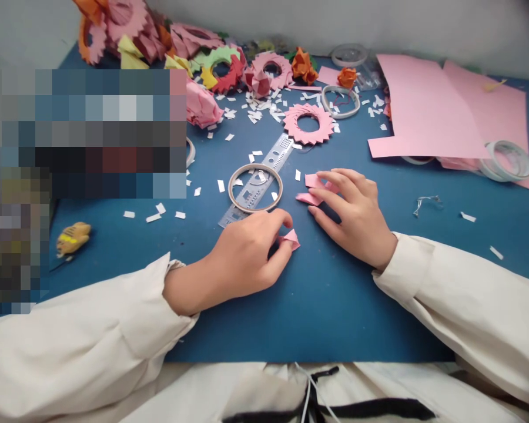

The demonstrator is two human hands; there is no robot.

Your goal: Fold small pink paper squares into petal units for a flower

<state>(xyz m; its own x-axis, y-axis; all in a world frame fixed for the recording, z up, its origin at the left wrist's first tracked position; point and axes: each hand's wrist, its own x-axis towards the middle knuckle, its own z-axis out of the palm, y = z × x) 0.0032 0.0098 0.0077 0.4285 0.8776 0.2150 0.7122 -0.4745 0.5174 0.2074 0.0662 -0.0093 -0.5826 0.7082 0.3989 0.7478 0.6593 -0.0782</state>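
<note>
Between thumb and fingers my left hand (251, 252) pinches a small folded piece of pink paper (293, 239) above the blue table (335, 329). To its right, my right hand (352, 214) reaches over more folded pink paper pieces (309, 198), its fingertips on or just over them. Those fingers are stretched and slightly apart; they partly cover the pieces. Just beyond my left hand, a tape ring (233, 197) lies across a clear plastic ruler (281, 154). A pink toothed paper ring (296, 124) rests at the ruler's far end.
Large pink paper sheets (436, 111) and tape rolls (509, 160) lie at the right. Paper rings and orange folded flowers (304, 66) crowd the back. White scraps (221, 186) are scattered about. A yellow-brown trinket (73, 238) sits at the left, near a blurred-out area.
</note>
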